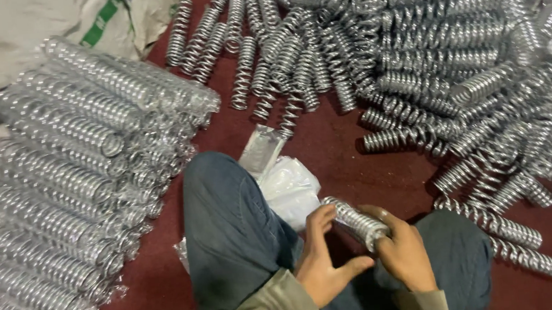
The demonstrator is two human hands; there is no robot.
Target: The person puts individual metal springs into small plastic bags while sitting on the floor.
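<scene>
A shiny metal coil spring in a thin clear plastic sleeve (356, 222) lies between my hands, low in the middle of the view. My right hand (404, 253) grips its near end from the right. My left hand (323, 258) touches the sleeve's upper left end with its fingertips, thumb spread out below. Both hands rest above my knees in blue trousers (229, 229).
Bagged springs are stacked in rows (76, 169) on the left. A loose pile of bare springs (425, 67) covers the dark red floor (347, 150) at the top and right. Empty clear plastic bags (288, 186) lie beside my left knee. A white sack (15, 31) sits top left.
</scene>
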